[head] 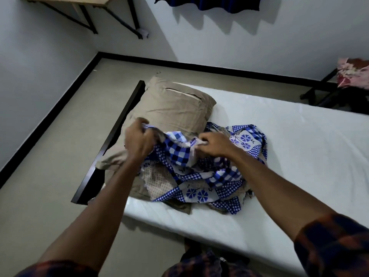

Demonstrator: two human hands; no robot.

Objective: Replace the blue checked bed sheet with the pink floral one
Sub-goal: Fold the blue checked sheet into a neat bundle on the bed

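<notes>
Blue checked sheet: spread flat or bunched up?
Bunched up: the sheet lies crumpled by the pillow, gripped by left hand and right hand.

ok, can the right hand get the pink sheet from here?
Probably not. The right hand is gripping the bunched blue sheet, and the pink sheet sits on a dark stand beyond the mattress, likely out of arm's reach.

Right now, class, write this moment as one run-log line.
stage: blue checked sheet bunched on bare mattress | left hand: grips sheet | right hand: pinches sheet | pink floral sheet: far right, untouched
</notes>
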